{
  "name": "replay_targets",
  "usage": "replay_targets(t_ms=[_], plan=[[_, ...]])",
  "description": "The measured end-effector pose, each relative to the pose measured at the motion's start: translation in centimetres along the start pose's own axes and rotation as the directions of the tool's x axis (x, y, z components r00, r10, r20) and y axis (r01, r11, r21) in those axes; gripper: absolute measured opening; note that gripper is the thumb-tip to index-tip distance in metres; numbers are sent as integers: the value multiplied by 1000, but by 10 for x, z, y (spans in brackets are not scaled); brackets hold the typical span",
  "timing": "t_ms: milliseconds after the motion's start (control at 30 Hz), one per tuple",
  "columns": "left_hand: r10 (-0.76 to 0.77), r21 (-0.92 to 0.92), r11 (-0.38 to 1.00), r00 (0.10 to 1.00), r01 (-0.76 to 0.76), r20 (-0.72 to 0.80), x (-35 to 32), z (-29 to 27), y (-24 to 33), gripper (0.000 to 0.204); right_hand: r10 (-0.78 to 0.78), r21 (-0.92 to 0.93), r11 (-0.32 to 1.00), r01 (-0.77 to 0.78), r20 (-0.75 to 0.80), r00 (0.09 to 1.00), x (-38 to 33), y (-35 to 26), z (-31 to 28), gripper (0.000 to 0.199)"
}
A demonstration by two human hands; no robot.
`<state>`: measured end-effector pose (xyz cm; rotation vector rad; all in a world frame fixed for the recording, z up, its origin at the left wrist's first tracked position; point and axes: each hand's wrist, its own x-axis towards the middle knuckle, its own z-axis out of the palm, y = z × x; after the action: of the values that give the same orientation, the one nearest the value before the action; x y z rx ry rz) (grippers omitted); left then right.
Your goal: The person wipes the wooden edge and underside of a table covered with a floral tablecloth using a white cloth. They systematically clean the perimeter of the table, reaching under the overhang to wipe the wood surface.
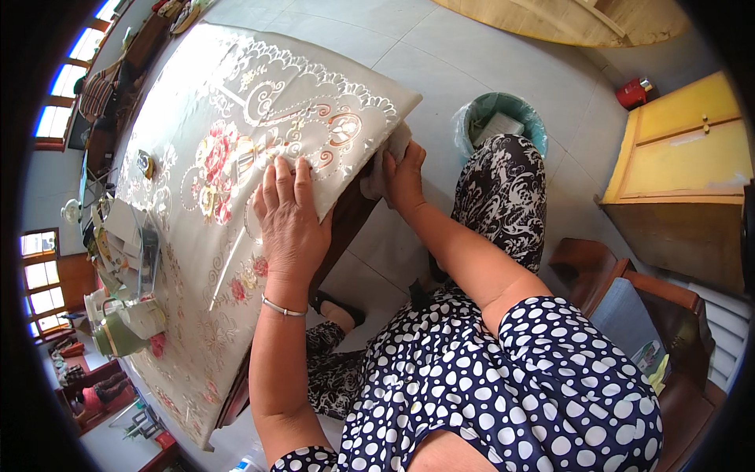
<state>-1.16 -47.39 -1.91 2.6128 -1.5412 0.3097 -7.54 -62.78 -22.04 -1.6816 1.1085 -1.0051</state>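
Note:
A shiny cream tablecloth (185, 259) with printed red roses and a white lace pattern covers the table. Near its right edge my left hand (292, 222) lies palm down, fingers stretched out over the cloth. My right hand (405, 179) is below the table's corner, closed on a grey cloth (378, 182). That cloth is pressed against the dark wooden side of the table (346, 228), under the overhanging tablecloth. Part of the grey cloth and some of my right fingers are hidden.
On the table's left side stand a green jug (118, 337), a small round tin (145, 164) and some boxes. A lined waste bin (503, 110) stands on the tiled floor beyond my knee. To the right are a yellow cabinet (684, 153) and a wooden chair (696, 346).

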Motion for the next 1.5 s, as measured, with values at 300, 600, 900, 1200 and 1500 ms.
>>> replay_targets(t_ms=[300,600,900,1200,1500], plan=[[10,10,1000,1000,-9,-22,-3,1,-3,70,27,401,905,-145,287,958,-16,-95,-23,44],[3,18,1000,1000,-3,-15,-2,0,-2,70,390,510,648,-566,416,821,-3,-49,-9,35],[-16,27,1000,1000,16,-16,-2,1,-3,73,617,431,345,-834,565,547,-10,8,-26,61],[-25,62,998,999,23,36,0,-2,1,78,528,582,348,-735,527,666,-2,-34,-19,54],[-41,25,999,999,40,14,-3,-2,0,76,42,293,945,-144,328,944,14,-89,-54,43]])
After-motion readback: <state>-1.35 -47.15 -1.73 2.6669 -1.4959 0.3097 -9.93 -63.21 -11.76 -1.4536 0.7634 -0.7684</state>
